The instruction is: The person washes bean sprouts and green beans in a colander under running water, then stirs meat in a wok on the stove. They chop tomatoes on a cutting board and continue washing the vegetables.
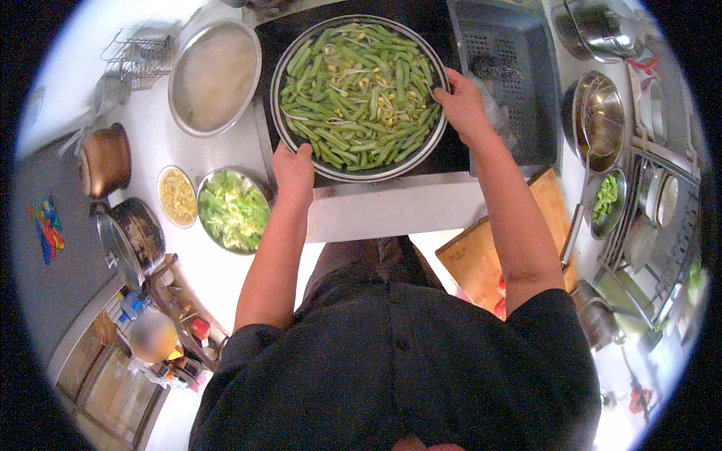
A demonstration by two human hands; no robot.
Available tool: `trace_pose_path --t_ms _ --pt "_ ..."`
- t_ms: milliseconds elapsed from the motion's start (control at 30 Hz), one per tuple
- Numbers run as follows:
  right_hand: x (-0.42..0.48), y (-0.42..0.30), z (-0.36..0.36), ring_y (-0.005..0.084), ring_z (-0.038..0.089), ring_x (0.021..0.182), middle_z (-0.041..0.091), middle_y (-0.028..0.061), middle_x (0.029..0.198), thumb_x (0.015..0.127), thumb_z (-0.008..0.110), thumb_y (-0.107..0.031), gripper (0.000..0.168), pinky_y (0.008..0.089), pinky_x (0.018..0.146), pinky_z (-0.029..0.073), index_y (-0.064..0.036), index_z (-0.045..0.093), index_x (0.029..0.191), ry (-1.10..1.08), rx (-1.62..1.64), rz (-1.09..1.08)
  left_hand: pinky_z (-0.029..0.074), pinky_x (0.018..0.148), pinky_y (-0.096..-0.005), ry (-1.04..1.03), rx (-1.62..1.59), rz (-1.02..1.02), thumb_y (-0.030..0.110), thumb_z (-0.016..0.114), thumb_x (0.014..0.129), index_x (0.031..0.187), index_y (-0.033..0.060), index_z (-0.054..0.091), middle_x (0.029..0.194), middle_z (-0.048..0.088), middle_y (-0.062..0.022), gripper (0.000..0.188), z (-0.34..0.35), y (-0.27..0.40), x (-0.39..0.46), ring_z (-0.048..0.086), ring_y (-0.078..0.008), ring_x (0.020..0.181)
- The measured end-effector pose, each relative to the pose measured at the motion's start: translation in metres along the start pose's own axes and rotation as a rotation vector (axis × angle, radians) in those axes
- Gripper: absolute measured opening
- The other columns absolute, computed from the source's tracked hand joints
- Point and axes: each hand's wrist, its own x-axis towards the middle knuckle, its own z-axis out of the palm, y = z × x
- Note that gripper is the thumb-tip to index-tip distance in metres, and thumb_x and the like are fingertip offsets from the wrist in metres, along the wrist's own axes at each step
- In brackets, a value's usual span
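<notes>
Both my hands grip the metal rim of a large round basin [273,104] in front of me. It is filled with cut green beans [338,146] and bean sprouts [392,104] that look wet. My left hand [294,169] holds the near left side of the rim, thumb on top. On the right side, my right hand [463,107] clasps the rim with its thumb over the edge. The basin is above a black surface [282,34]; whether it rests on it I cannot tell.
A bowl of cloudy liquid [214,79] stands left, above smaller bowls of bean sprouts [177,194] and chopped leafy greens [234,211]. At right are a dark perforated tray [522,135], a pan with a wire strainer [603,124], green pieces in a bowl [606,197] and a wooden cutting board [468,253].
</notes>
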Motion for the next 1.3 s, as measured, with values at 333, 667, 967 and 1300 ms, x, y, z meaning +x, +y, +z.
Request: trace_pose_path --t_ms 333,667,967,1300 --pt "-0.098 0.015 -0.037 0.0276 0.064 0.088 0.067 0.0173 0.099 0.078 0.056 -0.012 0.034 0.0354 0.081 0.048 -0.001 0.061 0.111 -0.15 -0.062 -0.011 0.046 0.071 -0.0257 -0.198 -0.02 -0.076 0.001 0.052 0.079 0.102 -0.0034 0.06 0.091 0.065 -0.0078 0.025 -0.044 -0.018 -0.085 0.058 -0.0132 0.078" --pt "-0.141 0.001 -0.038 0.0295 0.06 0.096 0.063 0.0147 0.108 0.081 0.062 -0.015 0.04 0.0361 0.086 0.046 -0.004 0.055 0.119 0.042 -0.367 -0.291 0.046 0.078 -0.0266 -0.209 -0.048 0.012 -0.001 0.051 0.078 0.106 -0.0042 0.059 0.094 0.065 -0.0072 0.03 -0.055 -0.058 -0.119 0.059 -0.0136 0.085" --pt "-0.067 -0.06 0.025 0.0241 0.044 0.123 0.046 0.0011 0.137 0.082 0.061 -0.021 0.052 0.038 0.101 0.037 -0.017 0.048 0.132 -0.395 -0.604 -1.227 0.046 0.08 -0.0271 -0.207 0.022 0.087 0.0 0.052 0.078 0.108 -0.0045 0.058 0.096 0.064 -0.007 0.03 -0.057 -0.062 -0.12 0.058 -0.0135 0.087" --pt "-0.055 -0.046 0.053 0.0269 0.044 0.116 0.045 0.0 0.138 0.083 0.06 -0.027 0.051 0.0413 0.099 0.037 -0.021 0.048 0.133 -0.544 -0.516 -1.264 0.044 0.084 -0.0269 -0.222 0.087 0.067 0.001 0.051 0.081 0.112 -0.0059 0.055 0.102 0.063 -0.0085 0.032 -0.057 -0.054 -0.124 0.057 -0.0147 0.092"
